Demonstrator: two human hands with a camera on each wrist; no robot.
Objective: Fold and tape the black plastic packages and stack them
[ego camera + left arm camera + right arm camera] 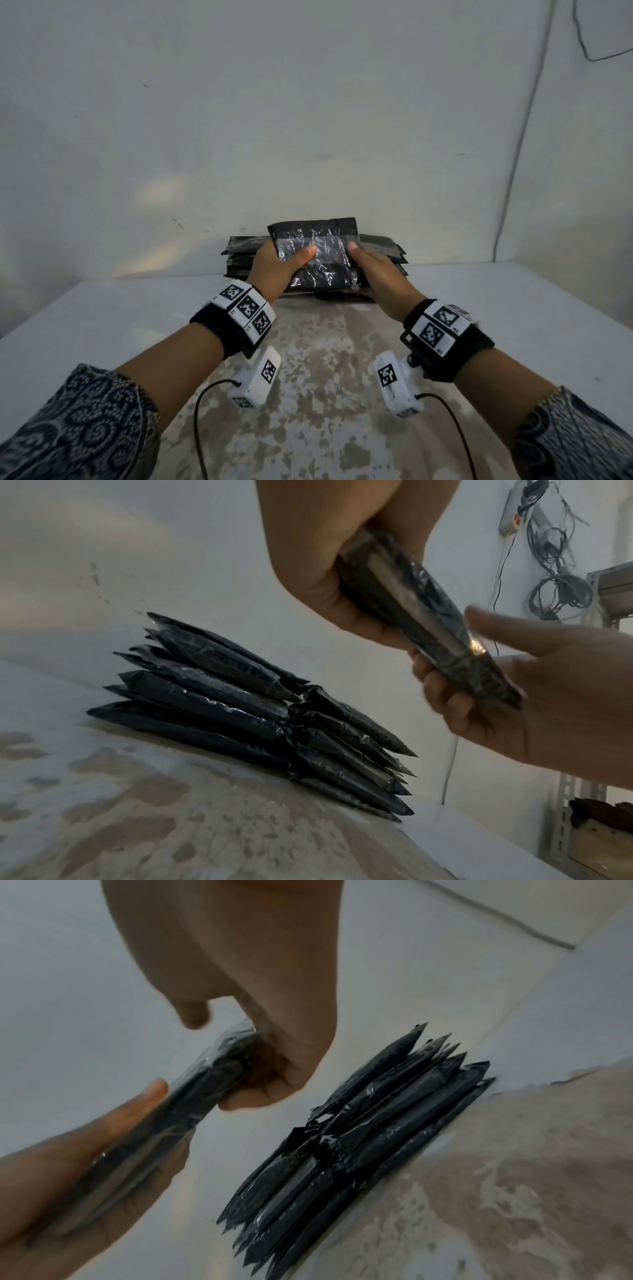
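Black pack [317,253] up in air over stack [380,247], taped on front. Held by left hand [274,265] and right hand [380,274], thumbs on top, fingers curled under. Stack by wall on table [102,325].

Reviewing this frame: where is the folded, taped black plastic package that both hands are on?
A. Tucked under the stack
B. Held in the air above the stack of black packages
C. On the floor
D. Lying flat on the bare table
B: the folded, taped black plastic package is gripped by the left hand and right hand, clear of the stack of black packages lying on the white table.
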